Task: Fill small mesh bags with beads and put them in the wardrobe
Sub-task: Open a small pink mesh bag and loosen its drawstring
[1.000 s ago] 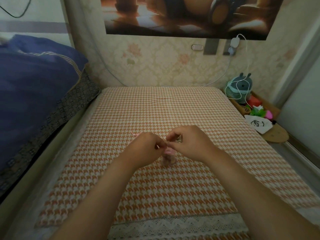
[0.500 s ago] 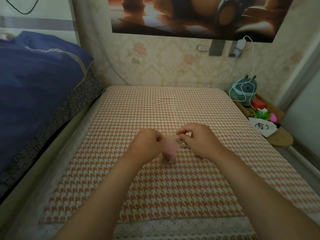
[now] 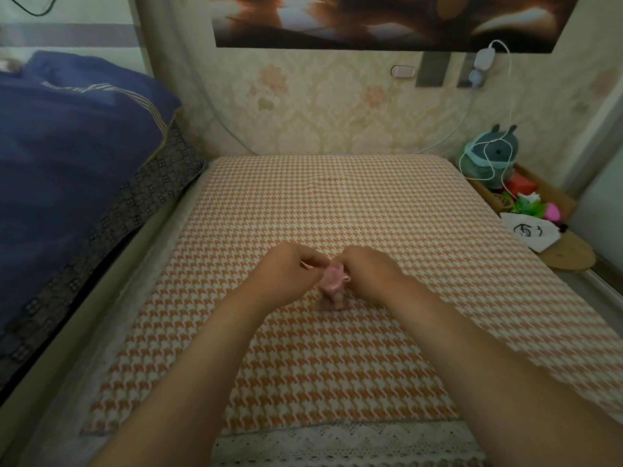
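A small pink mesh bag (image 3: 332,284) is pinched at its top by the curled left hand (image 3: 290,274) and right hand (image 3: 371,274), maybe by its strings.

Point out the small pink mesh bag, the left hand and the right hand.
small pink mesh bag (image 3: 332,281), head view, gathered top
left hand (image 3: 290,274), head view, its back
right hand (image 3: 368,274), head view, its back
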Tool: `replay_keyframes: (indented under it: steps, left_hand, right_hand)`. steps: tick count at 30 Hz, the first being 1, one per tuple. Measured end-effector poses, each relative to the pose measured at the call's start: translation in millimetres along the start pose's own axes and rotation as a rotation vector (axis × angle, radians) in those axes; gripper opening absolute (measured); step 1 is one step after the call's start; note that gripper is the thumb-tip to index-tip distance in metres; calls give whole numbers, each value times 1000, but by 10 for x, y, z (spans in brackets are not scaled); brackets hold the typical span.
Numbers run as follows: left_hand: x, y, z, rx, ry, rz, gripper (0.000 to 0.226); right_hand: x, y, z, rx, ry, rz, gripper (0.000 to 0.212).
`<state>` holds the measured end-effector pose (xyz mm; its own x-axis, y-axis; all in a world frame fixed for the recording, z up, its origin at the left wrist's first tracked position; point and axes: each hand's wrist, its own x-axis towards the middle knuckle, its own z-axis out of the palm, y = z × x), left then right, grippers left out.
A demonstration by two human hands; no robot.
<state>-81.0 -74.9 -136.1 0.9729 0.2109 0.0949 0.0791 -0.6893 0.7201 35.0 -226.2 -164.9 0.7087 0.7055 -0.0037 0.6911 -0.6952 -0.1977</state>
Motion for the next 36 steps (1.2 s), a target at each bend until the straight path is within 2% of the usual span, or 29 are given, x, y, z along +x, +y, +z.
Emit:
replay_keyframes:
  steps: [3, 9, 13, 16, 21, 24, 29, 33, 34, 36]
  left_hand:
    - [11, 0, 4, -24, 6, 3, 21]
    - [11, -8, 2, -13, 1, -4, 22]
    - [-1, 20, 6, -14, -8, -5, 23]
    - [-12, 26, 22, -45, -8, 2, 23]
    - [-49, 25, 44, -125, -7, -47, 23]
    - [-71, 26, 44, -129, 5, -66, 21]
    - [-51, 20, 31, -152, 2, -91, 23]
    - [2, -8, 16, -136, -32, -110, 32]
    - [11, -18, 6, -156, -62, -113, 34]
    - [4, -45, 1, -227, -146, -127, 41]
  right_hand:
    - [7, 21, 12, 4, 83, -15, 15]
    - [-78, 54, -191, 402, 344, 14, 15]
    - [-264, 10, -339, 538, 400, -53, 10]
    - [-383, -66, -387, 516, 352, -100, 9]
    - [-425, -184, -399, 272, 256, -132, 11]
    - [-399, -206, -394, 202, 235, -134, 19]
    - [-380, -125, -384, 261, 173, -116, 28]
    - [-420, -35, -353, 492, 1, -45, 73]
    - [-421, -23, -326, 507, -19, -42, 75]
    - [-392, -2, -257, 508, -1, -28, 63]
